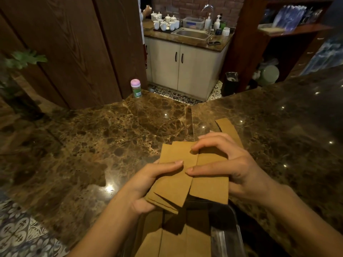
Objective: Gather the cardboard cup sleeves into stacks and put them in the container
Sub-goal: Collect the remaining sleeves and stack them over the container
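Both hands grip flattened cup sleeves (178,175) above the clear container (234,216): left hand (148,184) pinching its bundle, right hand (228,164) curled over another. Square the edges together before lowering them in.

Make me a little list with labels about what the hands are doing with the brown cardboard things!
left hand: holds a fanned bunch of cardboard sleeves
right hand: holds another sleeve bunch beside it
container: clear, below the hands, sleeves already inside
loose sleeve: lies on the marble counter behind the right hand
stacks: not yet squared up
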The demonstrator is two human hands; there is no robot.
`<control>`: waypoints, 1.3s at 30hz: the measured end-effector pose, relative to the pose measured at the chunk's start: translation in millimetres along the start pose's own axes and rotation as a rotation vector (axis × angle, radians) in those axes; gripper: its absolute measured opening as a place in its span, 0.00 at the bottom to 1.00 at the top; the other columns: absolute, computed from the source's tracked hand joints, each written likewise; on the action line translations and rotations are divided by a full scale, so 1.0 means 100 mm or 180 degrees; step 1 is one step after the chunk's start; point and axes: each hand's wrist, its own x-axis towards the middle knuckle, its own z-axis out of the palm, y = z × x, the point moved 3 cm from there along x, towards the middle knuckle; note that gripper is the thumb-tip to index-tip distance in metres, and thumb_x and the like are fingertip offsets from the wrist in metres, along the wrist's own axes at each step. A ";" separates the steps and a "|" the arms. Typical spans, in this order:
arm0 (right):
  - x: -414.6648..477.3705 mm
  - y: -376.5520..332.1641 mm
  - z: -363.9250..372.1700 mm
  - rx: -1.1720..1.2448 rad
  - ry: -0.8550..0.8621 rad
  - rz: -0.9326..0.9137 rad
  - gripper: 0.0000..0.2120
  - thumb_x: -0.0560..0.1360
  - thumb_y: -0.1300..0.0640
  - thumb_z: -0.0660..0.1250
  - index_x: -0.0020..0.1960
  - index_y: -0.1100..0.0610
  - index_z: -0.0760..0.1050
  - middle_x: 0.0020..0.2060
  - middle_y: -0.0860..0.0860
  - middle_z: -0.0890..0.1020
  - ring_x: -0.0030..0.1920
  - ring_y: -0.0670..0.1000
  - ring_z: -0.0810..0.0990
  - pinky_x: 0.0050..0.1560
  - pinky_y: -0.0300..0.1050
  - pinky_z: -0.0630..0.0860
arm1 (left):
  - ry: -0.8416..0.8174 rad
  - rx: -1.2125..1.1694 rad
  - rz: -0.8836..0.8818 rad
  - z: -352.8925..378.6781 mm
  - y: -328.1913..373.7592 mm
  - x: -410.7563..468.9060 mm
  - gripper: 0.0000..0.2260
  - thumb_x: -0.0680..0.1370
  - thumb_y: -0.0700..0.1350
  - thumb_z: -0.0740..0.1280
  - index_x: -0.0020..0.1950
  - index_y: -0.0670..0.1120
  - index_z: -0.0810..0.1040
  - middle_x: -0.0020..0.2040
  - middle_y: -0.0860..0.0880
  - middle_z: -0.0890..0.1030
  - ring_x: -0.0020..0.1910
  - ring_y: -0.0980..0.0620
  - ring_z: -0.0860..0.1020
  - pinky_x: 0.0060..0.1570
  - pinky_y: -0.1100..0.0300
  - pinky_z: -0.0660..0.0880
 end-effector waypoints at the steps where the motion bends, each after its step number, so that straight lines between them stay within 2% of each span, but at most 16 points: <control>1: 0.01 -0.01 0.01 -0.0043 -0.0061 -0.0025 0.14 0.76 0.48 0.74 0.61 0.48 0.87 0.65 0.56 0.79 0.72 0.59 0.71 0.75 0.59 0.66 | -0.0057 0.0024 -0.0106 -0.01 -0.03 0.00 0.27 0.66 0.37 0.82 0.64 0.37 0.82 0.56 0.33 0.84 0.50 0.37 0.85 0.48 0.45 0.84; 3: 0.04 -0.02 0.02 -0.0189 -0.0210 -0.0033 0.16 0.76 0.49 0.75 0.63 0.46 0.86 0.68 0.57 0.76 0.75 0.58 0.66 0.77 0.67 0.62 | 0.0023 0.0058 -0.0118 -0.01 -0.03 0.01 0.28 0.69 0.39 0.81 0.67 0.39 0.80 0.58 0.34 0.83 0.51 0.37 0.85 0.50 0.44 0.83; 5: 0.03 0.02 0.03 -0.0464 -0.0355 0.0195 0.20 0.76 0.53 0.76 0.67 0.43 0.82 0.71 0.58 0.71 0.76 0.55 0.60 0.77 0.71 0.58 | 0.0238 0.0170 0.0127 -0.07 0.01 0.04 0.28 0.73 0.41 0.77 0.72 0.47 0.78 0.61 0.35 0.83 0.53 0.37 0.84 0.52 0.42 0.82; 7: -0.03 0.06 0.07 -0.0468 -0.0310 0.0622 0.21 0.80 0.54 0.72 0.71 0.44 0.79 0.70 0.51 0.67 0.73 0.51 0.62 0.75 0.68 0.63 | 0.0499 0.0343 0.0636 -0.15 0.12 0.06 0.24 0.76 0.42 0.73 0.71 0.58 0.78 0.57 0.37 0.85 0.50 0.37 0.83 0.49 0.42 0.83; 9: -0.07 0.07 0.08 0.0413 0.0061 0.1162 0.13 0.83 0.48 0.65 0.63 0.48 0.83 0.63 0.41 0.71 0.65 0.46 0.72 0.65 0.55 0.76 | 0.0822 0.0433 0.1113 -0.22 0.23 0.05 0.20 0.78 0.43 0.72 0.67 0.61 0.79 0.50 0.39 0.86 0.44 0.39 0.83 0.43 0.44 0.83; 10: -0.08 0.07 0.08 0.1029 0.0333 0.1405 0.11 0.84 0.46 0.63 0.57 0.45 0.83 0.57 0.38 0.77 0.58 0.45 0.78 0.57 0.48 0.80 | 0.0965 0.0428 0.1262 -0.25 0.28 0.03 0.19 0.79 0.43 0.71 0.66 0.61 0.80 0.47 0.40 0.85 0.41 0.40 0.83 0.41 0.45 0.82; 12: -0.07 0.07 0.06 0.1808 0.0804 0.1732 0.07 0.84 0.48 0.66 0.54 0.42 0.84 0.48 0.43 0.86 0.48 0.44 0.85 0.45 0.38 0.81 | 0.1108 0.0426 0.1377 -0.26 0.30 0.02 0.15 0.78 0.46 0.72 0.64 0.58 0.81 0.46 0.41 0.84 0.38 0.42 0.83 0.38 0.47 0.82; 16: -0.04 0.11 0.10 0.2714 0.1198 0.2202 0.15 0.78 0.54 0.71 0.63 0.54 0.82 0.51 0.54 0.89 0.48 0.52 0.89 0.43 0.43 0.84 | 0.1060 0.0548 0.1305 -0.19 0.20 0.04 0.14 0.78 0.54 0.73 0.63 0.57 0.80 0.47 0.41 0.84 0.39 0.42 0.82 0.39 0.47 0.81; 21: 0.05 0.05 0.18 0.3443 0.1198 0.2483 0.16 0.81 0.56 0.68 0.68 0.54 0.77 0.52 0.57 0.89 0.51 0.57 0.90 0.46 0.51 0.87 | 0.0929 0.0782 0.1281 -0.03 0.09 0.09 0.13 0.78 0.54 0.70 0.63 0.61 0.80 0.48 0.42 0.85 0.42 0.42 0.83 0.40 0.47 0.82; 24: 0.09 0.03 0.26 0.3051 0.1452 0.2622 0.12 0.83 0.54 0.67 0.66 0.49 0.78 0.52 0.50 0.90 0.52 0.50 0.89 0.46 0.46 0.87 | 0.0895 0.0892 0.1230 0.03 0.02 0.11 0.15 0.76 0.56 0.71 0.63 0.61 0.79 0.48 0.44 0.86 0.43 0.44 0.84 0.40 0.49 0.82; 27: 0.10 -0.03 0.39 0.1913 0.1631 0.2497 0.10 0.81 0.49 0.70 0.62 0.43 0.81 0.54 0.45 0.87 0.54 0.43 0.86 0.50 0.42 0.85 | 0.0884 0.0897 0.1197 0.07 -0.04 0.15 0.19 0.74 0.57 0.72 0.65 0.60 0.78 0.53 0.43 0.86 0.46 0.43 0.85 0.42 0.49 0.83; 29: 0.11 -0.06 0.48 0.1289 0.1652 0.2390 0.14 0.79 0.44 0.71 0.63 0.44 0.83 0.58 0.45 0.83 0.59 0.39 0.80 0.54 0.35 0.80 | 0.0948 0.0830 0.1144 0.07 -0.07 0.15 0.20 0.74 0.58 0.72 0.66 0.62 0.78 0.56 0.41 0.86 0.49 0.42 0.86 0.43 0.49 0.84; 32: 0.09 -0.11 0.64 0.0989 0.1582 0.2322 0.21 0.78 0.40 0.71 0.69 0.44 0.79 0.64 0.46 0.75 0.61 0.32 0.74 0.51 0.24 0.73 | 0.0929 0.0913 0.1308 0.04 -0.06 0.13 0.18 0.79 0.55 0.68 0.68 0.66 0.76 0.60 0.41 0.84 0.54 0.40 0.85 0.45 0.48 0.83; 35: 0.09 -0.14 0.67 0.1203 0.1472 0.2222 0.25 0.75 0.41 0.75 0.67 0.41 0.70 0.70 0.44 0.70 0.60 0.35 0.76 0.48 0.29 0.79 | 0.0857 0.0835 0.1319 0.04 -0.05 0.09 0.15 0.81 0.55 0.66 0.68 0.65 0.76 0.60 0.40 0.84 0.52 0.39 0.85 0.47 0.46 0.83; 37: 0.13 -0.15 0.57 0.1278 0.0943 0.1886 0.28 0.68 0.37 0.79 0.62 0.38 0.69 0.77 0.38 0.62 0.67 0.31 0.71 0.53 0.31 0.77 | 0.0805 0.0706 0.1199 0.04 -0.05 0.08 0.15 0.80 0.59 0.67 0.66 0.59 0.78 0.54 0.40 0.84 0.44 0.42 0.84 0.43 0.48 0.82; 39: 0.16 -0.17 0.46 0.1000 -0.0110 0.1434 0.32 0.62 0.31 0.80 0.60 0.33 0.69 0.80 0.32 0.53 0.76 0.35 0.61 0.64 0.34 0.69 | 0.0661 0.0462 0.0957 0.07 -0.04 0.07 0.19 0.79 0.63 0.67 0.63 0.54 0.77 0.48 0.41 0.81 0.40 0.44 0.81 0.39 0.50 0.80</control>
